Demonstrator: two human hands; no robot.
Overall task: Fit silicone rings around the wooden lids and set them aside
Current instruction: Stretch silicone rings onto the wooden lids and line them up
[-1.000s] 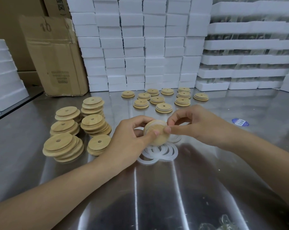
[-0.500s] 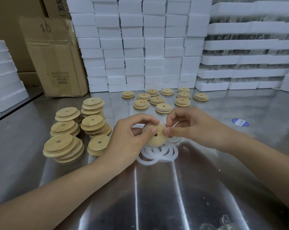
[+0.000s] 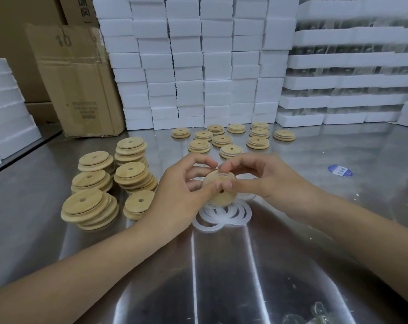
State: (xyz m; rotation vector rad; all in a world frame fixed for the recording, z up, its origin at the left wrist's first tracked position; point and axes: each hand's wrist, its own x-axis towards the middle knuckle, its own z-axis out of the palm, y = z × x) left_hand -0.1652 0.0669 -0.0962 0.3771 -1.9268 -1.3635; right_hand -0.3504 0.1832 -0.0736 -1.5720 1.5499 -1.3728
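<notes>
A round wooden lid (image 3: 219, 195) with a centre hole is held above the steel table between both hands. My left hand (image 3: 182, 190) grips its left edge, thumb on its face. My right hand (image 3: 256, 174) pinches the lid's top rim, where a translucent silicone ring (image 3: 224, 175) lies around the edge. Loose white silicone rings (image 3: 221, 215) lie on the table just below the hands. Stacks of bare wooden lids (image 3: 90, 206) stand at the left. Several ringed lids (image 3: 231, 150) lie spread out behind the hands.
A steel table (image 3: 338, 206) spans the view, with a blue sticker (image 3: 340, 171) at the right. White foam blocks (image 3: 198, 66) are stacked along the back and left. A cardboard box (image 3: 76, 90) stands back left. Clear plastic wrap (image 3: 315, 314) lies at the near edge.
Both hands have turned the lid and worked the ring along its rim. My right fingers have shifted toward the lid's top edge. The lid stays in the same place.
</notes>
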